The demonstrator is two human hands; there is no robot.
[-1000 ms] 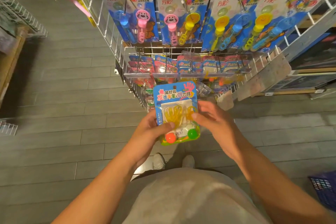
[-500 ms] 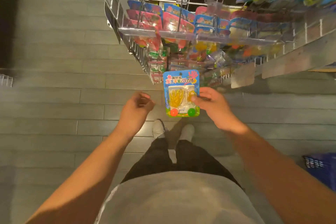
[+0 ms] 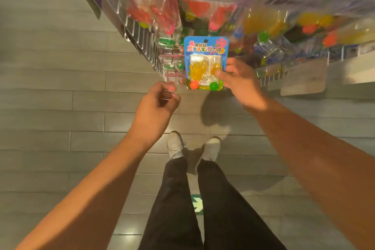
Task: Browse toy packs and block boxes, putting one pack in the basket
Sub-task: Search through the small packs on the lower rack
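Step in hand: pack inspection, judged. Right hand (image 3: 241, 81) pinches toy pack (image 3: 206, 63) at its right edge, thumb across blister; pack upright, at 12 o'clock from shoes (image 3: 192, 147), just before display rack (image 3: 146, 46). Left hand (image 3: 156, 107) at 9 o'clock of pack, apart, fingers curled, holding nothing. Basket not visible. Next move: locate basket, carry pack over, release.

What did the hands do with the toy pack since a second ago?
The left hand let go of the toy pack and drew back, fingers curled, holding nothing. The view tipped down toward the floor and shoes. The right hand still pinches the pack's right edge, in front of the rack.
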